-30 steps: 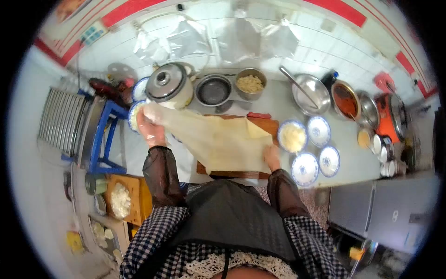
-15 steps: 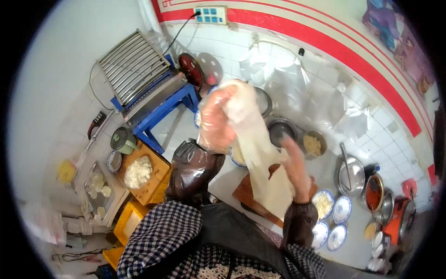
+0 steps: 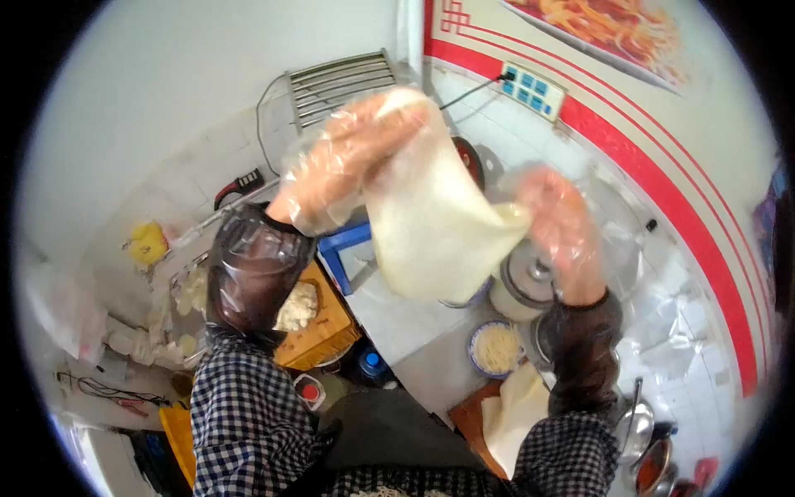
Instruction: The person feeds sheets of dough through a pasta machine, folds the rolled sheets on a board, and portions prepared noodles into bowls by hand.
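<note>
A pale, thin sheet point(image 3: 435, 215) hangs stretched between my two raised hands. My left hand point(image 3: 352, 157), in a clear plastic glove, is closed on its upper left edge. My right hand point(image 3: 563, 228), also gloved and slightly blurred, grips the sheet's right corner. Beneath the hands, other pale sheets point(image 3: 515, 414) lie on a brown board point(image 3: 472, 418). A blue-rimmed bowl of pale shreds point(image 3: 497, 348) stands just beyond the board. Part of a lidded pot point(image 3: 526, 282) shows between the sheet and my right hand.
Behind my left hand is a metal rack point(image 3: 331, 79) over a blue frame point(image 3: 335, 257). A wooden block point(image 3: 327, 327) with a white mass point(image 3: 298, 306) stands at the left. Steel bowls point(image 3: 636, 431) are at the lower right, and a socket strip point(image 3: 534, 89) is on the wall.
The view has turned left towards the metal rack. Both hands have risen with one sheet, lifted off the board. My right hand, apart from the sheet half a second ago, now holds its corner.
</note>
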A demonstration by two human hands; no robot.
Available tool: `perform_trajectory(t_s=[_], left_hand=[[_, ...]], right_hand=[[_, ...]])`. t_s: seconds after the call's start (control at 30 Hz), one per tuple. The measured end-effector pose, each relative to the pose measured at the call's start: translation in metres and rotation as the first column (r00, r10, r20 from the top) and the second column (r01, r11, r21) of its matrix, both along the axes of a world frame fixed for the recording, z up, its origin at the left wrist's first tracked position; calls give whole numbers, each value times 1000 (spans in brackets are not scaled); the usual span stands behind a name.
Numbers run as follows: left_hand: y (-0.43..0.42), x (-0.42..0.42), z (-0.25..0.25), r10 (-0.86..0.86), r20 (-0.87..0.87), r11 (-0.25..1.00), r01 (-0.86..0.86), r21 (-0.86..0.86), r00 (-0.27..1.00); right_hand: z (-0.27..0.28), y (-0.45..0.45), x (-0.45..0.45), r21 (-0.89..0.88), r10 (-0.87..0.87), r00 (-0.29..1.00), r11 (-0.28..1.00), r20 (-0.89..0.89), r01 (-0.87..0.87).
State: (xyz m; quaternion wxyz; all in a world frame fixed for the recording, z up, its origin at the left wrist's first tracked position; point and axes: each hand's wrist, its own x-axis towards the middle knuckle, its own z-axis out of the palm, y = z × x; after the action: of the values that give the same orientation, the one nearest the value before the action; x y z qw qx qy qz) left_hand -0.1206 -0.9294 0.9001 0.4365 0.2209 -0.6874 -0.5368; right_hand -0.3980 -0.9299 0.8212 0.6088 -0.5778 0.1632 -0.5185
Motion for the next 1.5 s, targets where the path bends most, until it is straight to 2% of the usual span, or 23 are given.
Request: perform_trajectory(t_s=[0.07, 0.1, 0.17, 0.23, 0.27, 0.3, 0.33, 0.37, 0.43, 0.5, 0.57, 0.67, 0.7, 0.77, 0.83, 0.9, 0.93, 1.03, 1.1, 1.17, 1.33, 1.43, 1.5], left_hand=[[-19, 16, 11, 258, 210, 957, -220, -189, 943], [-30, 19, 14, 272, 206, 953, -233, -194, 940], [-53, 15, 15, 257, 345, 875, -66, -480, 903], [-88, 25, 11, 213, 378, 911, -42, -411, 901], [-103, 31, 14, 220, 330, 898, -59, -437, 918], [-111, 36, 17, 225, 277, 884, -76, -462, 934], [-116, 44, 21, 461, 292, 811, -264, -521, 838], [-127, 54, 22, 463, 289, 811, -268, -521, 838], [-153, 77, 25, 698, 212, 658, -495, -567, 684], [-164, 99, 20, 700, 119, 632, -533, -562, 705], [-175, 111, 14, 693, 33, 617, -569, -544, 720], [-184, 118, 9, 675, -17, 640, -597, -484, 738], [-186, 116, 8, 698, -22, 624, -623, -472, 716], [-187, 109, 4, 723, -31, 605, -655, -453, 690], [-188, 96, 4, 635, 104, 640, -445, -626, 765], [-185, 76, 3, 604, 162, 696, -417, -585, 781], [-183, 72, 2, 566, 220, 750, -385, -539, 794], [-191, 86, 9, 496, 161, 792, -369, -487, 853], [-196, 96, 12, 526, 162, 809, -432, -399, 835], [-207, 105, 11, 607, 109, 757, -531, -381, 787], [-213, 112, 5, 643, 43, 677, -540, -500, 765], [-227, 123, -3, 721, 32, 529, -520, -671, 692], [-245, 132, -11, 821, -43, 304, -500, -811, 569]], right_hand=[[32, -22, 31, -267, -310, 895, 936, -322, 228], [47, -29, 52, -272, -300, 898, 938, -323, 215], [67, -41, 94, -544, -283, 954, 818, -99, 186], [70, -72, 105, -533, -223, 967, 837, -122, 126], [67, -95, 101, -416, -160, 911, 909, -381, -14], [63, -112, 97, -262, -65, 790, 957, -609, -123], [57, -125, 93, -239, -91, 733, 966, -674, -100], [60, -139, 86, -239, -89, 731, 965, -676, -103], [68, -167, 70, -505, -463, 242, 849, -853, -155], [68, -164, 59, -430, -321, 660, 903, -679, -3], [72, -154, 72, -731, -665, 496, 677, -558, 85], [83, -192, 66, -270, -181, 738, 963, -650, -1], [79, -199, 74, -266, -177, 736, 964, -653, -3], [66, -210, 96, -574, -321, 771, 816, -549, -69], [61, -194, 132, -549, -391, 752, 834, -531, 47], [62, -192, 162, -681, -326, 826, 727, -459, -92], [61, -184, 175, -596, -165, 918, 798, -361, -91], [56, -207, 162, -331, -89, 776, 930, -624, -160], [49, -211, 144, -332, -146, 747, 937, -649, -105], [49, -213, 123, -444, -369, 500, 895, -783, -35], [54, -217, 76, -548, -531, 535, 824, -657, 145], [74, -218, 70, -596, -611, 527, 771, -591, 226], [83, -230, 69, -587, -636, 527, 758, -564, 285]])
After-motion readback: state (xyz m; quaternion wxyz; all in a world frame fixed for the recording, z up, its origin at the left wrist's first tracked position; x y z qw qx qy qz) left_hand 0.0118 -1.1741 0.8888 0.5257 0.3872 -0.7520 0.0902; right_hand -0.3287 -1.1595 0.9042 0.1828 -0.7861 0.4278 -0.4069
